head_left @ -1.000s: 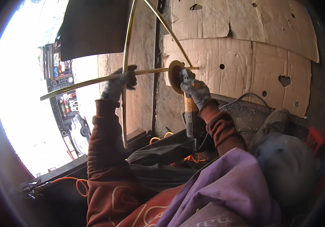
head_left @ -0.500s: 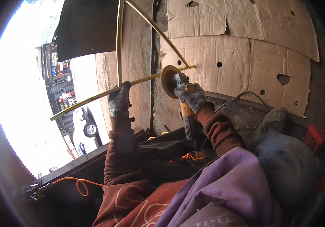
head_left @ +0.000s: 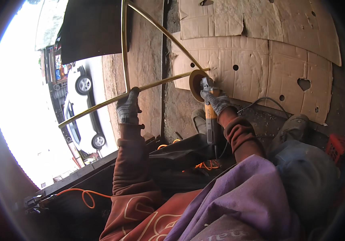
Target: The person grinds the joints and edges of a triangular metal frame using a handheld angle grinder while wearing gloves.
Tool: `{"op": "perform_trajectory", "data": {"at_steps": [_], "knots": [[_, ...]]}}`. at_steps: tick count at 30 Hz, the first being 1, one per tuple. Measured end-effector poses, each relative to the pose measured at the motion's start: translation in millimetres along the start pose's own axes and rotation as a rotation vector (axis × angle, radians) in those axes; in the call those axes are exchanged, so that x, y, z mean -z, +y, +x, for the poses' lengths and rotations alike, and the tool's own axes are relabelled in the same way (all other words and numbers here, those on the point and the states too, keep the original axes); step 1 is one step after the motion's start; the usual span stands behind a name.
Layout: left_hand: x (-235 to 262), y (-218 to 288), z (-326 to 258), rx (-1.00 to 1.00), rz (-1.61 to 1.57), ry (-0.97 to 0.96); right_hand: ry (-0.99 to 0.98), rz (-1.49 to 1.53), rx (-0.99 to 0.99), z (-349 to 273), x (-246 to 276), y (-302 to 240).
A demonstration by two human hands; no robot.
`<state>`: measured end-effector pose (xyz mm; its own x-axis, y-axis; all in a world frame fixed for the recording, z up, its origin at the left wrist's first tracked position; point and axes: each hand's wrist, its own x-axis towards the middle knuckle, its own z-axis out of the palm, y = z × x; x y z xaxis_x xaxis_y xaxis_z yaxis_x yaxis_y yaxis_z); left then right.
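My left hand [head_left: 128, 106], in a grey knit glove, is closed around a gold-coloured metal frame [head_left: 162, 81] close to a corner where two bars meet. The frame is made of thin bars joined in a triangle, with one long bar running on past my left hand. My right hand [head_left: 219, 100], gloved too, grips an angle grinder [head_left: 211, 122] with an orange and grey body. Its round tan disc [head_left: 197, 85] sits against or very near the long bar by the frame's right corner; I cannot tell whether they touch.
Flattened cardboard sheets [head_left: 252, 60] with holes cover the ground at the upper right. A dark cord [head_left: 261, 99] runs beside them. An orange hose [head_left: 87, 197] lies lower left, and a red crate [head_left: 338, 148] stands at the right. A white car [head_left: 76, 105] shows outside at left.
My right hand and the grinder have moved right along the long bar, toward the frame's corner. My left hand keeps its grip. Outside, the white car has come further into view.
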<state>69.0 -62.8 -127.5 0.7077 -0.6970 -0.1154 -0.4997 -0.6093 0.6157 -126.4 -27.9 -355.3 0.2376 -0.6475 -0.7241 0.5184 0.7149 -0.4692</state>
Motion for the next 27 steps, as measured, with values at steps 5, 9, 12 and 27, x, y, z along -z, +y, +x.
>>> {"op": "perform_trajectory", "data": {"at_steps": [5, 9, 12, 27], "knots": [[-1.3, 3.1, -4.3, 0.009, 0.000, 0.010, 0.017, -0.026, -0.002, 1.0, -6.6, -4.5], [-2.1, 5.8, -4.8, 0.022, 0.022, 0.023, -0.118, 0.047, 0.057, 4.4, -12.8, -5.5], [-1.9, 1.1, -1.0, 0.017, 0.027, 0.025, -0.037, -0.015, 0.071, 14.3, -13.9, 7.5], [-3.4, 3.8, -3.2, 0.038, 0.039, 0.049, -0.039, -0.040, 0.204, 9.2, -22.3, 1.9]]}}
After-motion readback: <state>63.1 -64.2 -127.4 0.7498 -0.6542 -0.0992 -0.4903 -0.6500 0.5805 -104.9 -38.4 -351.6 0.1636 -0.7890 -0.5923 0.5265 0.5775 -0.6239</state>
